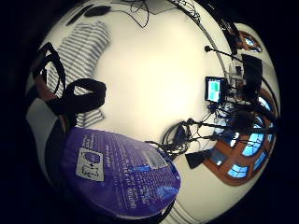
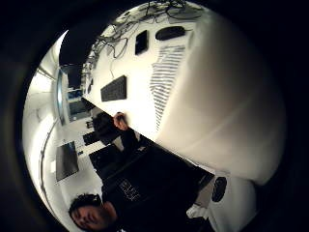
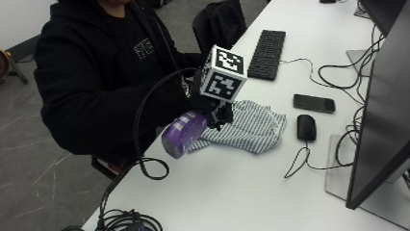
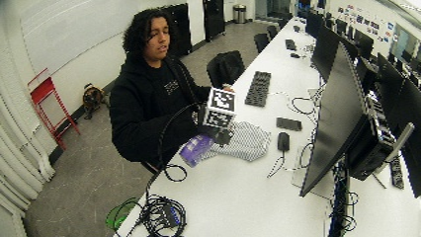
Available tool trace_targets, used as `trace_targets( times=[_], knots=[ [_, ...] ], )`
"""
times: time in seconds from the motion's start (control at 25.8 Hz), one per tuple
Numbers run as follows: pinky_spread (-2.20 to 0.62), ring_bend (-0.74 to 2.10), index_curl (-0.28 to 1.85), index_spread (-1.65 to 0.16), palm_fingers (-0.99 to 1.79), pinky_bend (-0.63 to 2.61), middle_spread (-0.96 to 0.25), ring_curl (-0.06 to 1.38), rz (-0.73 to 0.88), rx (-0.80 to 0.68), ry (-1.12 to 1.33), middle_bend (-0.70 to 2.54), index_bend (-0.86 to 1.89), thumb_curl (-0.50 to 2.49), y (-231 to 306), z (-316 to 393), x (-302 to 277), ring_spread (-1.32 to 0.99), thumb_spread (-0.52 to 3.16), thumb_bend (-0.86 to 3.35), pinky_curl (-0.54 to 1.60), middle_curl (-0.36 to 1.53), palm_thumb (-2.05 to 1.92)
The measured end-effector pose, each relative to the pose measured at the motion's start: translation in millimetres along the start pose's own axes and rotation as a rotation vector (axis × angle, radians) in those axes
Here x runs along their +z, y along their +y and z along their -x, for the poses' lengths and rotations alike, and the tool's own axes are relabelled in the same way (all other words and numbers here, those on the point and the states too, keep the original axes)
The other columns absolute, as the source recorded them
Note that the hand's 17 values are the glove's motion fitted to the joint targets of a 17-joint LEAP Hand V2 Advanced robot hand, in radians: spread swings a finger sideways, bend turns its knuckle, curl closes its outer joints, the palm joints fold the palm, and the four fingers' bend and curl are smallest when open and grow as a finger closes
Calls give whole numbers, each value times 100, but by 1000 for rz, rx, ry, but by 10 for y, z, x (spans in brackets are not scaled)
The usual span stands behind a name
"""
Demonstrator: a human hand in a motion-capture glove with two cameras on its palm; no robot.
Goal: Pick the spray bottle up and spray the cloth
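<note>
Outside view: gloved right hand (image 3: pixel 211 107) holds spray bottle (image 3: pixel 183 134)

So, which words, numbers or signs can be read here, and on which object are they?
None can be read.
Purple plastic spray bottle: white label print, too blurred.
Black hooded sweater: small white chest square, too small.
Black keyboard: key legends too small.

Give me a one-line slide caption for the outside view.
Gloved right hand holds a purple spray bottle above the table edge, beside the striped cloth.
</note>
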State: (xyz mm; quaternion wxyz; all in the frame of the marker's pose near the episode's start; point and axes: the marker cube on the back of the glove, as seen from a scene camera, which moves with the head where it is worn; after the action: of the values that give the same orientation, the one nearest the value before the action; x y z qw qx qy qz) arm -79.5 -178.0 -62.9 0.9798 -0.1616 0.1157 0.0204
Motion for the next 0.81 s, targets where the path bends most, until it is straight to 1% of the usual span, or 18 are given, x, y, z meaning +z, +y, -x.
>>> trace_targets(
  times=[0.31, 0.5, 0.62, 0.7, 0.81],
  knots=[
    [-20, 63, 50, -29, 128, 42, -18, 47, 234, -37, 302, 57, 21, 66, -71, 333, 567, -20, 22, -2, 42, 53, 109],
    [-20, 62, 52, -29, 128, 42, -17, 47, 341, -72, 414, 57, 21, 68, -19, 467, 958, -20, 21, -2, 42, 54, 108],
    [-19, 63, 53, -29, 128, 42, -17, 47, 363, -88, 425, 57, 20, 69, 8, 519, 1071, -20, 20, -2, 42, 54, 108],
    [-19, 62, 53, -29, 128, 41, -17, 47, 350, -98, 406, 56, 20, 70, 9, 542, 1045, -20, 20, -2, 42, 54, 108],
    [-19, 62, 54, -29, 128, 42, -17, 47, 258, -124, 322, 56, 20, 71, -30, 636, 817, -20, 19, -2, 42, 54, 108]
  ],
)
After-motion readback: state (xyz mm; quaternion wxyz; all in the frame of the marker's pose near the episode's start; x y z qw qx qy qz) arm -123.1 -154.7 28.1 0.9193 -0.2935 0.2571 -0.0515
